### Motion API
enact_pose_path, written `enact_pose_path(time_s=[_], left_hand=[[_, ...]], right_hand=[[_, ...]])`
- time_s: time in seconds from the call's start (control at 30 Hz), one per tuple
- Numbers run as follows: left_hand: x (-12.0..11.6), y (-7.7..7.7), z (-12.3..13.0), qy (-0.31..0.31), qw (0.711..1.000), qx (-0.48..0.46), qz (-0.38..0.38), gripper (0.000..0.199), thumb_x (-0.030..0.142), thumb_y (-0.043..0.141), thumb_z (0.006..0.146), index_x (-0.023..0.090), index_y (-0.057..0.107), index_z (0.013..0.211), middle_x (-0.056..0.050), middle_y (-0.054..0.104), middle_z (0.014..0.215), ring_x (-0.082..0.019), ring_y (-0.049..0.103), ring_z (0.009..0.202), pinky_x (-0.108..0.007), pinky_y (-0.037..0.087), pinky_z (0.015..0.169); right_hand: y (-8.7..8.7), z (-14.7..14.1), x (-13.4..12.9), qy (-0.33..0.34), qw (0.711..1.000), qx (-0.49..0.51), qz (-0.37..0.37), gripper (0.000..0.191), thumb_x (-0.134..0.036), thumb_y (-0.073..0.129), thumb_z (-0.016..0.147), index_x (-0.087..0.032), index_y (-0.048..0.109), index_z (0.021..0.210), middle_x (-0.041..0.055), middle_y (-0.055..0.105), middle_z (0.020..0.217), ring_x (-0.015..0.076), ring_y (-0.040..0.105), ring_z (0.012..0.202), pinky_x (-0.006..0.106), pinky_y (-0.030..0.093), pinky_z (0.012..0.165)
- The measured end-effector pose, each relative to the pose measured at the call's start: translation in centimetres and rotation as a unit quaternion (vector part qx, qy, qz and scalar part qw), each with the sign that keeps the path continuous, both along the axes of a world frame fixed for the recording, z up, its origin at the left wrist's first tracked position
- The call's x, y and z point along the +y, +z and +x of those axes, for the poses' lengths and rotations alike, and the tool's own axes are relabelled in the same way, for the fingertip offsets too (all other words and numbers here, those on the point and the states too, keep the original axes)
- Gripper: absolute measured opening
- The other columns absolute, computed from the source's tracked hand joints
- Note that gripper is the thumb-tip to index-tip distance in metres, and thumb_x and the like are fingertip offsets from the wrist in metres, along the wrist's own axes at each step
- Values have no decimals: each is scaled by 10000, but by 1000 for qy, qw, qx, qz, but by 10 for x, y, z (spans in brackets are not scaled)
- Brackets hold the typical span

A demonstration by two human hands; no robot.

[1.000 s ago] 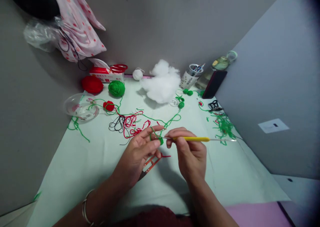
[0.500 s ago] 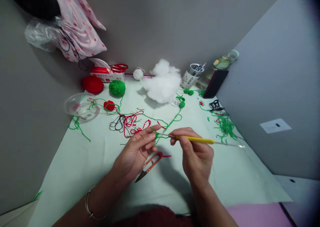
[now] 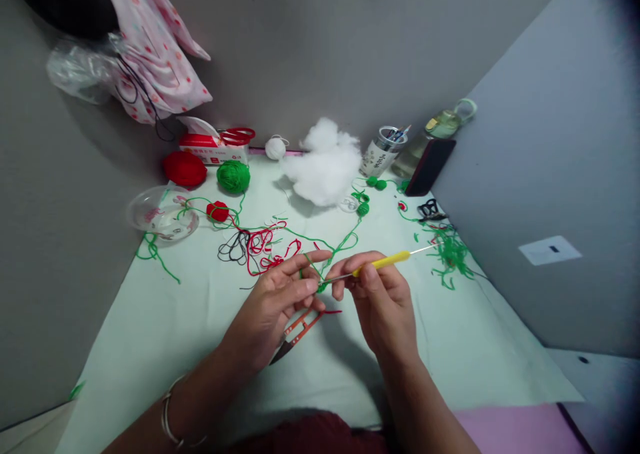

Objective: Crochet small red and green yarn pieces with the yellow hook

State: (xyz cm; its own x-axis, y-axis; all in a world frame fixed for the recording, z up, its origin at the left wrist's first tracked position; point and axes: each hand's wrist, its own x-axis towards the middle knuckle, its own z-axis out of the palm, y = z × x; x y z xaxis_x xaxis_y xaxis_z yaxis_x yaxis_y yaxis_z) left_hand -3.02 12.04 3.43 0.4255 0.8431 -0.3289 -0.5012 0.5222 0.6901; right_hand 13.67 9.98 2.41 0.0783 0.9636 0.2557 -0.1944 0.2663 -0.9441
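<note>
My left hand (image 3: 273, 304) pinches a small green crocheted piece (image 3: 322, 287) between thumb and fingers, with green yarn looped over the raised index finger. In my right hand (image 3: 385, 301) is a crochet hook with a yellow grip (image 3: 390, 263), its metal tip at the green piece. From there green yarn (image 3: 345, 244) runs back over the table. Orange-handled thread snips (image 3: 300, 329) lie below my left hand, partly hidden by its fingers. Fine stitches on the piece are too small to tell.
Red and black yarn tangles (image 3: 265, 244) lie behind my hands. Farther back are a green yarn ball (image 3: 233, 177), white stuffing (image 3: 325, 167), a plastic bowl (image 3: 163, 221), a pen cup (image 3: 383, 153) and a phone (image 3: 431, 167). Green scraps (image 3: 453, 255) lie at the right.
The hook has tilted, its far end swinging up and left. My right hand has moved slightly left; the green piece sits a little lower and farther right, and my left fingers cover more of the snips.
</note>
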Motion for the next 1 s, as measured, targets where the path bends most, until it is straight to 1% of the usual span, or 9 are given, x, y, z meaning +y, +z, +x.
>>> enact_pose_path(time_s=[0.13, 0.23, 0.3, 0.33, 0.4, 0.47, 0.57, 0.73, 1.0], left_hand=[[-3, -3, -2, 41, 995, 63, 69, 355, 202, 830, 834, 279, 829, 1181, 17, 653, 855, -99, 633, 742, -213, 557, 755], [-5, -6, 1, 79, 992, 66, 72, 412, 201, 856, 826, 269, 796, 1228, 25, 643, 838, -105, 628, 766, -195, 548, 724], [-6, -7, 4, 78, 996, 35, 35, 448, 224, 884, 803, 231, 780, 1239, 22, 644, 812, -95, 603, 712, -185, 531, 669], [-5, -7, 4, 64, 998, 14, 10, 461, 238, 896, 791, 207, 778, 1236, 25, 633, 780, -86, 579, 667, -182, 521, 639], [-4, -7, 4, 28, 998, -24, -43, 463, 241, 911, 772, 166, 786, 1212, 45, 577, 700, -62, 505, 579, -173, 494, 583], [-3, -5, 3, 8, 996, -47, -76, 433, 228, 909, 773, 150, 799, 1184, 66, 521, 653, -44, 443, 530, -162, 473, 548], [-3, -2, 2, 26, 997, -43, -63, 383, 201, 892, 783, 164, 809, 1155, 72, 524, 670, -29, 401, 507, -153, 462, 522], [-6, 0, 3, 26, 999, -4, 28, 325, 213, 860, 791, 189, 813, 1112, 38, 641, 761, -42, 455, 508, -197, 510, 534], [-2, -3, -7, 32, 993, 84, 81, 280, 228, 860, 840, 252, 813, 1114, 65, 618, 724, -40, 604, 555, -162, 448, 567]], right_hand=[[1, -1, -9, -61, 976, -181, 107, 228, -212, 497, 1091, -229, 724, 1102, 54, 781, 969, 164, 756, 778, 315, 643, 718], [-4, -2, -13, -81, 897, -366, 233, 266, -129, 557, 1046, -234, 724, 1225, 78, 789, 1033, 198, 767, 920, 326, 655, 771], [-7, -3, -14, -107, 845, -449, 269, 313, -105, 621, 1009, -251, 743, 1258, 91, 777, 1099, 213, 757, 994, 323, 656, 802], [-8, -3, -14, -123, 836, -460, 273, 328, -102, 637, 1000, -264, 754, 1260, 92, 768, 1118, 212, 751, 1000, 319, 653, 802], [-8, -3, -12, -134, 867, -411, 249, 325, -107, 627, 1005, -281, 768, 1240, 82, 757, 1085, 204, 737, 968, 321, 640, 777], [-6, -3, -10, -120, 929, -290, 194, 290, -122, 587, 1029, -273, 776, 1189, 61, 748, 996, 181, 712, 858, 317, 614, 714], [-4, -2, -7, -76, 983, -128, 111, 237, -184, 569, 1059, -263, 791, 1086, 42, 738, 925, 162, 664, 761, 314, 576, 661], [-3, -5, -5, -21, 993, -86, 74, 191, -234, 627, 1047, -275, 809, 1087, 50, 786, 1035, 157, 694, 811, 301, 585, 687], [5, -6, -10, -62, 984, -131, 103, 226, -165, 593, 1048, -247, 802, 1073, 36, 753, 945, 148, 683, 793, 298, 577, 700]])
